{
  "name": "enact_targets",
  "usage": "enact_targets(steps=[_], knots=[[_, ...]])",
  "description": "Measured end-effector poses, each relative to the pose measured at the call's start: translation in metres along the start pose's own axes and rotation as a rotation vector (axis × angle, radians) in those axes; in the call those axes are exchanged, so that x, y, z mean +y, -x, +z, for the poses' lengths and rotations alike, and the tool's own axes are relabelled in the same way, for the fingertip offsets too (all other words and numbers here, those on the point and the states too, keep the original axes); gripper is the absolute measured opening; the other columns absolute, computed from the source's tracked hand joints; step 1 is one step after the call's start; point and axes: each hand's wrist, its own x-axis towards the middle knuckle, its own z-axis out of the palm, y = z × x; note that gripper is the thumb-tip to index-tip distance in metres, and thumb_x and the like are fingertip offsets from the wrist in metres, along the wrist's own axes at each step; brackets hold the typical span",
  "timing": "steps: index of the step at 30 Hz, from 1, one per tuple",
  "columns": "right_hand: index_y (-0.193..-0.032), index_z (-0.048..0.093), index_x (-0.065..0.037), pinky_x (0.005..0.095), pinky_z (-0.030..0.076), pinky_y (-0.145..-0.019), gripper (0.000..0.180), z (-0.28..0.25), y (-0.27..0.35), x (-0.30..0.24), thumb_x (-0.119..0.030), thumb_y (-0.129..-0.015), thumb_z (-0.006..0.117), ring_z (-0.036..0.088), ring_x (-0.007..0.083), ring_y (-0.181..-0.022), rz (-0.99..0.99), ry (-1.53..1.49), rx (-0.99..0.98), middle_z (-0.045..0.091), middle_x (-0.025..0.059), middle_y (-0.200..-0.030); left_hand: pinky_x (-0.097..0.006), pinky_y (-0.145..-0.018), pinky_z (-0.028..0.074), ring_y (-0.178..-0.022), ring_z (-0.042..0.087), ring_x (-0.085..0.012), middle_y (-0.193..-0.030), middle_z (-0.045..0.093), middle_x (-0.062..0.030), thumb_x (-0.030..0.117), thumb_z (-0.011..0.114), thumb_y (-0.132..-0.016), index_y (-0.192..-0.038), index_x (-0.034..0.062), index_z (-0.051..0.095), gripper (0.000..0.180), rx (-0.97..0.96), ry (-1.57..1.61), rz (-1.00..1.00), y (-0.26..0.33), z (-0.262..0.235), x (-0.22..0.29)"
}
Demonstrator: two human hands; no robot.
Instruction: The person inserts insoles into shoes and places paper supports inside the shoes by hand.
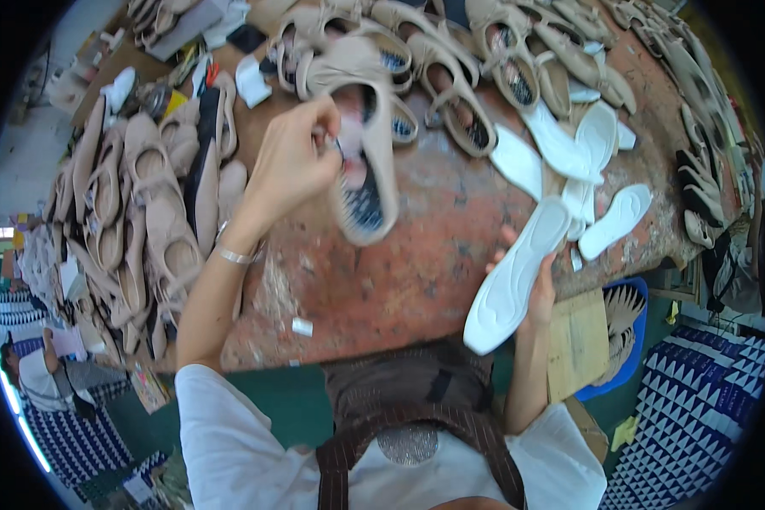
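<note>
Pinching the beige slingback shoe (361,144) by its rim, my left hand (293,161) lifts it over the worn table (416,272), opening toward me; my right hand (535,285) grips a white insole (514,276) near the table's edge, ready alongside.

You worked at a worn, reddish-brown table (416,272). Left of its bare centre lay a pile of beige shoes (144,212). Beyond the centre, a row of beige slingback shoes (484,51) rested along the far edge. Right of centre lay loose white insoles (569,153). A small white scrap (302,326) sat near your edge.
</note>
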Motion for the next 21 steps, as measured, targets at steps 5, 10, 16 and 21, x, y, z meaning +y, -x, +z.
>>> enact_targets(steps=[5, 10, 16, 21], knots=[[-0.147, 0.033, 0.003, 0.0343, 0.056, -0.075, 0.074, 0.056, 0.002, -0.019, -0.057, -0.103, 0.03, 0.065, 0.0214, -0.09, -0.13, 0.262, 0.042, 0.06, 0.0172, -0.124, -0.038, -0.078, 0.046, -0.09, 0.055, -0.0304, -0.091, 0.054, -0.011, -0.015, 0.048, -0.063, -0.078, 0.0012, 0.051, 0.022, -0.368, 0.162, 0.078, 0.147, 0.036, 0.001], [-0.128, 0.059, 0.004, 0.037, 0.044, -0.09, 0.051, 0.067, 0.018, -0.003, -0.038, -0.1, 0.049, 0.054, 0.0222, -0.1, -0.48, 1.162, -0.191, 0.061, 0.0127, -0.127, -0.046, -0.102, 0.04, -0.117, 0.052, -0.0383, -0.125, 0.055, -0.0176, -0.006, 0.065, -0.077, -0.113, 0.0046, 0.064, 0.038, 0.269, -0.203, -0.062, 0.235, 0.058, -0.01], [-0.105, 0.077, -0.014, 0.0438, 0.044, -0.093, 0.033, 0.102, 0.024, 0.038, -0.01, -0.072, 0.076, 0.057, 0.0301, -0.106, -0.815, 1.881, -0.65, 0.066, 0.0078, -0.117, -0.029, -0.065, 0.049, -0.077, 0.056, -0.0145, -0.102, 0.051, -0.0103, 0.015, 0.074, -0.086, -0.13, 0.0014, 0.055, 0.049, 0.449, 0.058, -0.91, 0.301, 0.076, 0.016], [-0.09, 0.076, -0.007, 0.0418, 0.046, -0.094, 0.021, 0.114, 0.005, 0.093, -0.006, -0.068, 0.074, 0.06, 0.0271, -0.105, -0.703, 1.679, -0.811, 0.067, 0.0091, -0.109, -0.023, -0.065, 0.056, -0.079, 0.058, -0.0143, -0.108, 0.046, -0.0125, 0.014, 0.08, -0.08, -0.13, -0.0038, 0.052, 0.06, 0.61, 0.253, -0.833, 0.295, 0.1, 0.01]])
